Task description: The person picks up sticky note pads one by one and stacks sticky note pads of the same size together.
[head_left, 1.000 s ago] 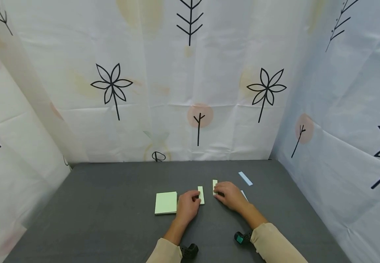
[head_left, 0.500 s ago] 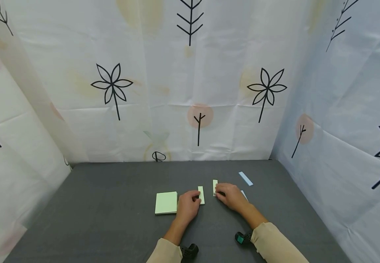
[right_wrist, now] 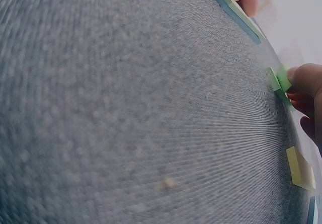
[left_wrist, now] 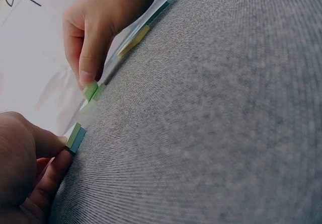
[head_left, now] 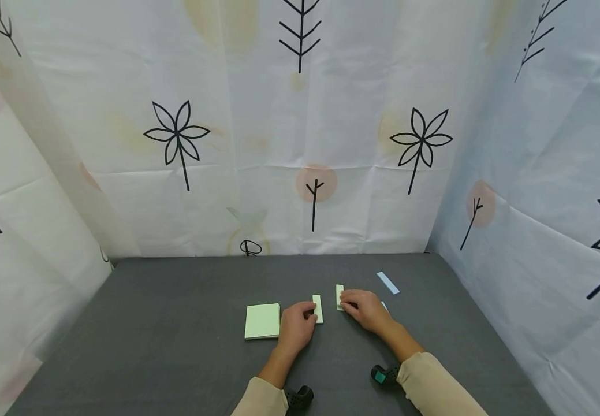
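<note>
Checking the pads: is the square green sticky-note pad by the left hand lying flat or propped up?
Flat. The sticky-note pad lies face up on the grey table, beside the left hand.

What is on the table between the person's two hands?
In the head view, only bare grey table lies between the two narrow green strips: the left hand holds one, the right hand the other.

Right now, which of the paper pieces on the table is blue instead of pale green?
The narrow blue strip, lying untouched at the far right beyond the right hand; the other pieces are pale green.
</note>
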Motion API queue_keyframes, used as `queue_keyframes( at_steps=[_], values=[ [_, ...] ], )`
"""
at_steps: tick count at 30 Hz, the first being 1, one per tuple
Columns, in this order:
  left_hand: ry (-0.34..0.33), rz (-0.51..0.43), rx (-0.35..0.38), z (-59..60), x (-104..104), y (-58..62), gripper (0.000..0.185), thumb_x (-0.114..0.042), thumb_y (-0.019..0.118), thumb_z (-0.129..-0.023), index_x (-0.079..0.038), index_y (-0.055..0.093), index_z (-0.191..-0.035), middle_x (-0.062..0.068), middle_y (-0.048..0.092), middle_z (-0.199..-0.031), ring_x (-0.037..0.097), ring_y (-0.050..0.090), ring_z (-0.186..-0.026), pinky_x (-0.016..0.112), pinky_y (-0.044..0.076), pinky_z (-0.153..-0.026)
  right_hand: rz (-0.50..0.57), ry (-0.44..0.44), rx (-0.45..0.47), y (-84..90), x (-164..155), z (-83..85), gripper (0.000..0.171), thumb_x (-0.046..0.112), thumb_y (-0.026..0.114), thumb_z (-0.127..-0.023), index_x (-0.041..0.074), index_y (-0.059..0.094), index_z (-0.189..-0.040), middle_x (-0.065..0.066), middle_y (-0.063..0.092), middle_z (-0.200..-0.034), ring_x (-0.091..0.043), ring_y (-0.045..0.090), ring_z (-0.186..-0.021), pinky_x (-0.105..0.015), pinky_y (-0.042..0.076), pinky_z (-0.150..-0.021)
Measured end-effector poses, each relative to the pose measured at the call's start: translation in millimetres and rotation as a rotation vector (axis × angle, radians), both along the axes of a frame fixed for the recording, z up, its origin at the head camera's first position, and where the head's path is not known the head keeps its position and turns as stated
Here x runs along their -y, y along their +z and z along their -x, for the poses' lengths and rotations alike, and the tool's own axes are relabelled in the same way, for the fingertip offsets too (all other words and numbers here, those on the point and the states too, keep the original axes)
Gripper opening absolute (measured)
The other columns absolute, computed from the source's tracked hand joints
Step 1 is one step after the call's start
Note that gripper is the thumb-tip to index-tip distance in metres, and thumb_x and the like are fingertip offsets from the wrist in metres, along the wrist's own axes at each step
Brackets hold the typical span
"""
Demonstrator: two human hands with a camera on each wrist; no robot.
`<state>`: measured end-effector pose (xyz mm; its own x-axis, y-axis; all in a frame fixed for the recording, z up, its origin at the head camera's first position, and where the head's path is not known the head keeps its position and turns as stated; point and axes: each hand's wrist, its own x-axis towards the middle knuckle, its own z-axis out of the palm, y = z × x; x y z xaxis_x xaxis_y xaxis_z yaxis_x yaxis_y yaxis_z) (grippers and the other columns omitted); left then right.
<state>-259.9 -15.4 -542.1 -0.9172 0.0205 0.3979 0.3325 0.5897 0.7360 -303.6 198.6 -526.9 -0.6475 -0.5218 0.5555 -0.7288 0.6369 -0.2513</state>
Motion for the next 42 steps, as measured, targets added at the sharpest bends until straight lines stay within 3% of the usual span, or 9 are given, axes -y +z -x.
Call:
queue_keyframes(
  at_steps=[10,16,21,27,32,36,39,42],
  values=[
    [0.006,0.005,0.010,-0.2,0,0.0,0.022,0.000,0.073,-0.081,-0.003,0.075,-0.102,0.005,0.070,-0.089,0.015,0.062,-0.075,0.034,0.051,-0.066,0.035,-0.016,0.033,1.8,2,-1.0,0.013,0.006,0.074,-0.083,0.001,0.075,-0.095,-0.014,0.071,-0.100,-0.031,0.066,-0.096,-0.045,0.050,-0.083],
    [0.005,0.000,0.003,0.6,0,-1.0,0.022,0.000,0.073,-0.080,-0.003,0.075,-0.102,0.005,0.070,-0.088,0.014,0.062,-0.074,0.033,0.051,-0.066,0.079,-0.141,0.090,2.4,5,8.0,0.020,0.007,0.076,-0.081,0.002,0.073,-0.101,-0.013,0.068,-0.105,-0.035,0.058,-0.105,-0.054,0.043,-0.087],
    [0.003,-0.002,-0.002,1.0,0,-4.0,0.023,0.001,0.073,-0.080,-0.003,0.075,-0.102,0.005,0.070,-0.087,0.015,0.062,-0.074,0.034,0.051,-0.066,-0.012,-0.278,0.171,0.9,4,14.3,0.032,0.017,0.073,-0.086,0.002,0.070,-0.114,-0.017,0.063,-0.121,-0.041,0.050,-0.119,-0.061,0.038,-0.090],
    [0.002,-0.011,-0.007,0.8,1,-3.9,0.023,0.001,0.073,-0.080,-0.003,0.075,-0.102,0.005,0.070,-0.087,0.015,0.062,-0.074,0.034,0.051,-0.066,-0.093,-0.332,0.235,0.4,5,18.6,0.036,0.023,0.068,-0.090,0.004,0.067,-0.121,-0.019,0.058,-0.129,-0.042,0.043,-0.127,-0.062,0.034,-0.096],
    [0.008,-0.005,-0.005,1.5,0,-3.9,0.022,-0.001,0.073,-0.080,-0.003,0.075,-0.102,0.004,0.070,-0.087,0.014,0.062,-0.074,0.033,0.051,-0.066,-0.032,-0.355,0.263,-0.3,10,17.9,0.034,0.020,0.073,-0.086,0.005,0.068,-0.117,-0.018,0.058,-0.129,-0.042,0.041,-0.128,-0.063,0.031,-0.098],
    [0.014,-0.007,-0.003,2.2,1,-3.3,0.022,-0.002,0.073,-0.080,-0.003,0.075,-0.102,0.004,0.070,-0.087,0.013,0.062,-0.073,0.033,0.051,-0.066,0.089,-0.355,0.277,-0.2,15,14.9,0.029,0.015,0.078,-0.082,0.007,0.069,-0.109,-0.014,0.064,-0.116,-0.038,0.050,-0.118,-0.059,0.036,-0.094],
    [0.014,-0.011,-0.013,2.7,1,-3.7,0.022,-0.001,0.073,-0.079,-0.003,0.076,-0.101,0.004,0.070,-0.086,0.013,0.062,-0.072,0.032,0.051,-0.066,0.203,-0.330,0.317,0.6,20,11.9,0.023,0.010,0.078,-0.080,0.008,0.070,-0.102,-0.005,0.068,-0.094,-0.028,0.061,-0.096,-0.049,0.045,-0.084],
    [0.010,-0.007,-0.024,3.1,1,-3.9,0.022,0.000,0.073,-0.078,-0.003,0.076,-0.100,0.004,0.070,-0.084,0.013,0.062,-0.071,0.032,0.051,-0.065,0.325,-0.309,0.404,3.0,23,9.1,0.016,0.008,0.076,-0.082,0.009,0.071,-0.097,0.004,0.065,-0.078,-0.017,0.061,-0.073,-0.038,0.048,-0.068]
  ],
)
